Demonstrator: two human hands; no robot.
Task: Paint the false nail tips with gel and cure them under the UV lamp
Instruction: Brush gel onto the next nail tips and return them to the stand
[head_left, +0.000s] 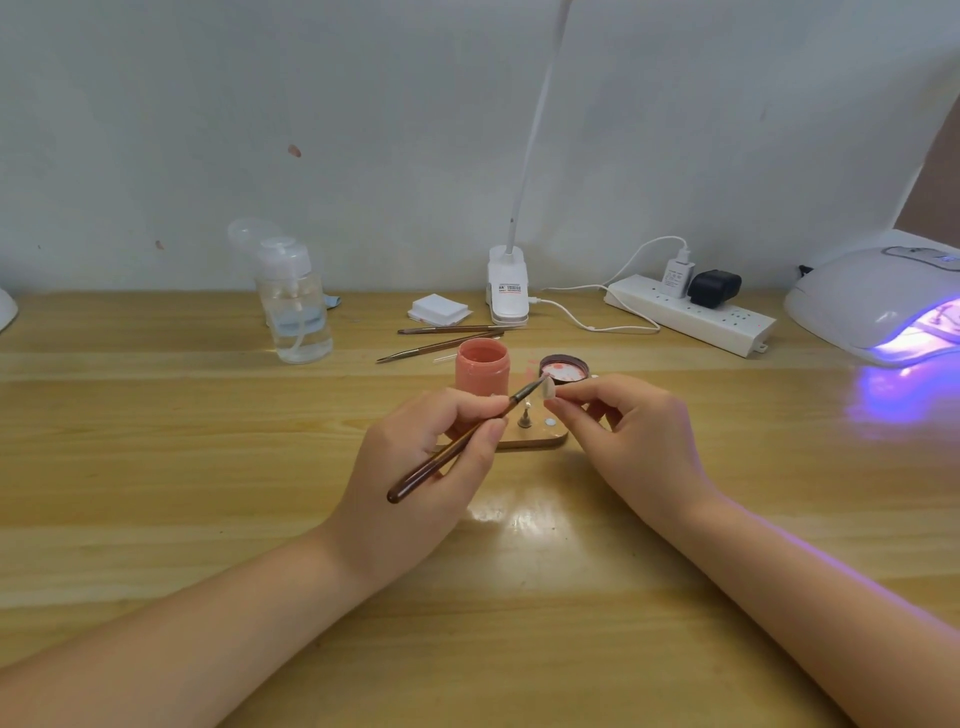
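Observation:
My left hand (426, 462) grips a dark brown gel brush (452, 452), its bristles touching a small pale false nail tip (548, 388). My right hand (631, 431) pinches that tip between thumb and fingertips, just above a wooden nail stand (535, 439) with a metal peg. An open pink gel jar (482, 366) stands right behind my hands, with its dark lid (563, 369) lying face up beside it, smeared with pink gel. At the far right the white UV lamp (862, 301) glows purple from its opening.
Two spare brushes (447, 338) lie behind the jar, near a stack of white wipes (439, 309). A clear pump bottle (293, 312) stands at the left. A clip desk lamp (508, 286) and a white power strip (691, 312) with cables run along the wall.

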